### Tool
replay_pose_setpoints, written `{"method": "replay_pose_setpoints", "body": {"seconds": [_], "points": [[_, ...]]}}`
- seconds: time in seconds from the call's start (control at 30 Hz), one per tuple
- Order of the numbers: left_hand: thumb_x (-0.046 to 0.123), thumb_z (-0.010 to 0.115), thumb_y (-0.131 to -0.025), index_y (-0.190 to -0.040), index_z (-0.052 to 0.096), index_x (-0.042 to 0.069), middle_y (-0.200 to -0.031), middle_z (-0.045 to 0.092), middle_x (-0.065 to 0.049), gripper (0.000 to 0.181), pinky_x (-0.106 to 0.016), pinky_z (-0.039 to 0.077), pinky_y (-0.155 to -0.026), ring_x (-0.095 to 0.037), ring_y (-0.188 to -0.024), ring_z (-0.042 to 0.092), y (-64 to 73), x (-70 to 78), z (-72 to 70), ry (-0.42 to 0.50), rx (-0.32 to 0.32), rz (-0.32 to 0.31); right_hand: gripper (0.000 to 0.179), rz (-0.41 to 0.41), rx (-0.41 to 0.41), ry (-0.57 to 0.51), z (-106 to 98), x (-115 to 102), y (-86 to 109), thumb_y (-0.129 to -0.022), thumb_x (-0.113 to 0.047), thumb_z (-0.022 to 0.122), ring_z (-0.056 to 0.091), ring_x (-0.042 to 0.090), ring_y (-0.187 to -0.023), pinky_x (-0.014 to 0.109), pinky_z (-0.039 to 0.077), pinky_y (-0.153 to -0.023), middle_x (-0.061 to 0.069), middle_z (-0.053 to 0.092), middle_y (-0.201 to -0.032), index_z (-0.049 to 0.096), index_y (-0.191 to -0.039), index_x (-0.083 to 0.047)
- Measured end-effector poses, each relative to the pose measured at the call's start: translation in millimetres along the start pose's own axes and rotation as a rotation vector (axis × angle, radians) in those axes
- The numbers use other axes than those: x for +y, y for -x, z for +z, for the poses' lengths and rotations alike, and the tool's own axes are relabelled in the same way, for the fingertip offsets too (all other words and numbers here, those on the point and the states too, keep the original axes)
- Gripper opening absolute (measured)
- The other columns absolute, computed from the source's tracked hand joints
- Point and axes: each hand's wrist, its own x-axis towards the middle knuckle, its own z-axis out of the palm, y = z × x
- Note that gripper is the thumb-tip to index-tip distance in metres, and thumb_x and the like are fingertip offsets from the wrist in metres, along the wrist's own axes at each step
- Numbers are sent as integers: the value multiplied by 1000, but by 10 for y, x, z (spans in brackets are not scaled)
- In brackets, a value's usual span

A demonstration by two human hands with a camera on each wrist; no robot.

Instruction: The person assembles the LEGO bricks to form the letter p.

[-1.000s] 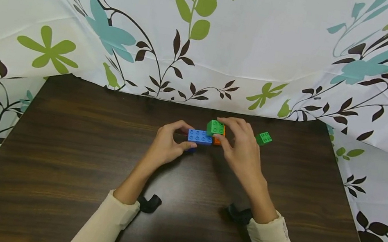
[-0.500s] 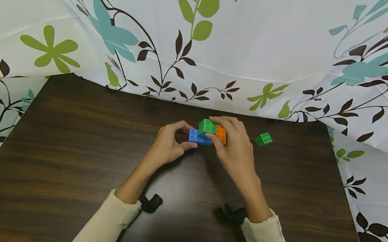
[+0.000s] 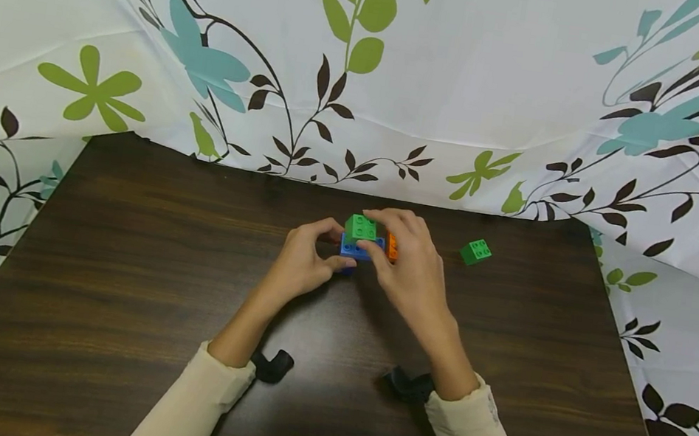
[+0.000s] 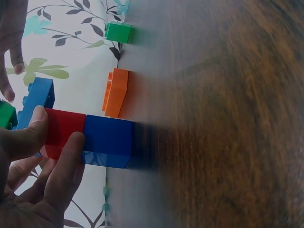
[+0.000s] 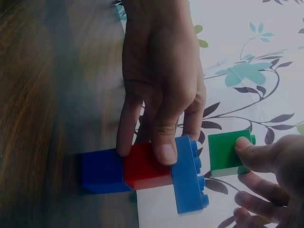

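Observation:
My left hand [image 3: 307,257] grips a small stack of toy building bricks, thumb and fingers on the red brick [image 5: 147,164] in its middle. Below that sits a dark blue brick [image 5: 102,171] standing on the table; a longer light blue brick [image 5: 187,175] lies across the top, studs up. In my right hand [image 3: 410,264] a green brick [image 5: 225,149] is pinched between thumb and fingers. It hovers over the left part of the light blue brick, with a gap between them in the right wrist view.
An orange brick [image 4: 115,92] with a sloped side stands on the dark wood table [image 3: 177,298], just right of the stack. Farther right lies a second green brick [image 3: 476,251]. A leaf-patterned cloth [image 3: 474,94] hangs along the table's back edge.
My right hand has moved left with the green brick, from the right end of the light blue brick to above its left part. The left hand and the stack have barely moved.

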Motion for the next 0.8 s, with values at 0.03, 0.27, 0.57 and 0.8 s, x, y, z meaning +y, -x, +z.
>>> {"method": "replay_pose_setpoints", "body": {"seconds": [0.03, 0.27, 0.57, 0.8], "points": [[7, 92, -84, -102, 73, 3, -106, 80, -17, 26, -56, 58, -103, -36, -111, 76, 0, -1, 0, 3, -1, -1, 43, 0, -2, -1, 7, -3, -1, -94, -18, 85, 62, 27, -116, 47, 63, -84, 9, 70, -131, 73, -135, -14], [10, 93, -84, -100, 72, 6, -104, 81, -14, 26, -55, 58, -101, -33, -111, 75, 3, -8, 3, -13, -2, 6, 41, -3, -21, 6, 43, -37, -3, -95, -22, 84, 63, 26, -118, 49, 64, -86, 8, 70, -132, 73, -135, -14], [10, 92, -84, -101, 73, 6, -103, 81, -13, 26, -54, 58, -102, -33, -113, 76, 2, -13, 9, -13, -8, 11, 40, 22, -57, 29, 54, -47, 8, -97, -25, 82, 63, 27, -119, 50, 64, -86, 9, 69, -133, 73, -135, -15], [7, 91, -85, -104, 75, 5, -106, 81, -13, 25, -53, 58, -104, -33, -112, 77, 0, -1, -5, 2, -12, -6, 40, 30, -77, 41, 45, -44, 10, -97, -25, 82, 63, 28, -118, 50, 63, -83, 9, 68, -134, 73, -135, -15]]}}
